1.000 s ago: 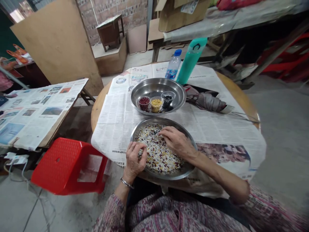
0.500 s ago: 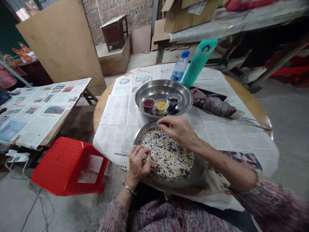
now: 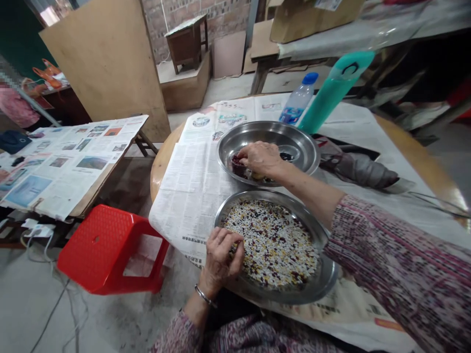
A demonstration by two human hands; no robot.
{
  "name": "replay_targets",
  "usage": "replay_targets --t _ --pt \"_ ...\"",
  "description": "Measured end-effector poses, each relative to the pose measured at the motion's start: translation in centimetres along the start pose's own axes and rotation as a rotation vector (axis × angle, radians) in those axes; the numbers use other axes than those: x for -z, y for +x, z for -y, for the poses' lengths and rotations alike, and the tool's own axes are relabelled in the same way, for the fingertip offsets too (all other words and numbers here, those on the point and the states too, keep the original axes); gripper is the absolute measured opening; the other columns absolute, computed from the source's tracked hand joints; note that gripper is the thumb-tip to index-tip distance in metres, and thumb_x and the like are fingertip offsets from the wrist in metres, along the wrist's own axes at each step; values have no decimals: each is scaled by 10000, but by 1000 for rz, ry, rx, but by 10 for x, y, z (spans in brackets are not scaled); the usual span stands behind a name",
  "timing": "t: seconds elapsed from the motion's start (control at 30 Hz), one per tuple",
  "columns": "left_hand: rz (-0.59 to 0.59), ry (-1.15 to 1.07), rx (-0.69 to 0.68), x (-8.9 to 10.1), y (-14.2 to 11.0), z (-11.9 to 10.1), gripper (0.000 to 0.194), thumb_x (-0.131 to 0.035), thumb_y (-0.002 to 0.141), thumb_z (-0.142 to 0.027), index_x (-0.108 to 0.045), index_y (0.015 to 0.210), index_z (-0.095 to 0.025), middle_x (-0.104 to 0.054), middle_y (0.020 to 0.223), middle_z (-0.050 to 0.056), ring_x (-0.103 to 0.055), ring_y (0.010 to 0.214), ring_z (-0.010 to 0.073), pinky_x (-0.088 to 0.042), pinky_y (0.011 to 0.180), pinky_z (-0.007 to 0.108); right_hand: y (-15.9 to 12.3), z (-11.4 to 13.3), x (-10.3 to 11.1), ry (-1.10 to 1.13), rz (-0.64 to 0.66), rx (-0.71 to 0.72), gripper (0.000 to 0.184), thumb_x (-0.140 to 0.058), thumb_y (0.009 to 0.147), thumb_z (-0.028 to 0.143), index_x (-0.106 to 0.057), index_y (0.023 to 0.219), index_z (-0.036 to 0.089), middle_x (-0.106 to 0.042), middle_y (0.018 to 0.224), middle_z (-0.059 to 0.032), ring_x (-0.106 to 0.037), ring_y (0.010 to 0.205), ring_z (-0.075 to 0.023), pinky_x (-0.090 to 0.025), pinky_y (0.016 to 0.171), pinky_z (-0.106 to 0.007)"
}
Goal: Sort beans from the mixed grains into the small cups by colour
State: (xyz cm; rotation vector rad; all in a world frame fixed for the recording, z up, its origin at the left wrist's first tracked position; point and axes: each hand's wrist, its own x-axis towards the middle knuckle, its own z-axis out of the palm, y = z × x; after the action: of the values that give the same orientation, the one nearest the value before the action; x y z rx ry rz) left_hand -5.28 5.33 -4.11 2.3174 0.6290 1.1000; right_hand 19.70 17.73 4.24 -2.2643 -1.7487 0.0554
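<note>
Near me lies a steel basin (image 3: 324, 282) with a spread mix of white grains (image 3: 272, 245) and dark red, yellow and black beans. My left hand (image 3: 222, 255) is at its left rim, fingers curled and thumb close to them over the mix; what they hold, if anything, is hidden. In the farther steel basin (image 3: 301, 135), my right hand (image 3: 261, 159) reaches down with bent, closed fingertips at a cup of dark red beans (image 3: 237, 164). Whether beans are between those fingertips is not visible. That hand mostly covers a cup of yellow beans; a cup of black beans (image 3: 287, 156) shows behind it.
Newspaper (image 3: 187, 186) covers the round table. Behind the far basin stand a blue-capped water bottle (image 3: 298, 100) and a teal bottle (image 3: 334, 93). A folded grey umbrella (image 3: 360, 166) lies to the right. A red stool (image 3: 106, 245) is on the floor at left.
My right hand has moved from above the near basin forward to the cups in the far basin. My left hand stays at the near rim. The view has shifted slightly.
</note>
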Motion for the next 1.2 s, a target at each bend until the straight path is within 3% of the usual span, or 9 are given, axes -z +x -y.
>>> replay_targets --t 0.3,0.5,0.63,0.83,0.93,1.03,1.2 --pt "8 18 15 1 2 -3 112 -496 929 -156 -597 894 -186 -656 799 50 -581 767 185 -464 737 363 -5 -3 -10 69 -88 42 193 -563 885 252 -738 911 175 -694 855 -113 -606 865 -233 -441 747 -387" --pt "-8 8 -1 -1 1 -1 104 -500 926 -148 -596 915 -187 -659 810 49 -589 785 187 -472 764 371 -19 -1 2 120 -140 87 198 -505 911 246 -701 922 215 -705 951 -108 -620 895 -270 -466 771 -421" --pt "-49 -29 4 -1 0 -1 104 -513 923 -139 -598 960 -186 -662 864 58 -592 828 193 -490 789 376 -69 -4 4 220 -160 251 175 -512 910 249 -682 923 206 -707 959 -101 -636 897 -252 -478 795 -401" --pt "-107 -99 60 -2 -3 0 184 -456 959 -112 -591 1062 -182 -629 962 83 -589 954 195 -515 862 370 -191 5 -29 283 118 644 137 -499 904 173 -632 897 203 -677 840 -50 -618 800 -186 -484 700 -316" --pt "-96 -95 66 -1 -3 0 155 -476 957 -127 -580 1059 -181 -620 966 76 -584 960 194 -510 860 365 -224 14 -45 225 180 759 148 -506 888 155 -613 811 222 -665 791 -42 -604 749 -189 -474 654 -318" --pt "-80 -81 62 -1 -3 -1 137 -486 952 -128 -580 1036 -183 -621 957 72 -581 950 193 -507 860 364 -222 7 -50 166 156 730 159 -514 874 140 -624 809 234 -669 786 -49 -604 741 -197 -482 663 -327" --pt "-65 -61 53 -1 -3 0 123 -497 942 -128 -582 1011 -185 -625 941 70 -581 937 196 -506 857 366 -178 -27 -45 213 -20 479 199 -487 905 155 -673 928 221 -690 899 -49 -640 830 -181 -501 734 -299"
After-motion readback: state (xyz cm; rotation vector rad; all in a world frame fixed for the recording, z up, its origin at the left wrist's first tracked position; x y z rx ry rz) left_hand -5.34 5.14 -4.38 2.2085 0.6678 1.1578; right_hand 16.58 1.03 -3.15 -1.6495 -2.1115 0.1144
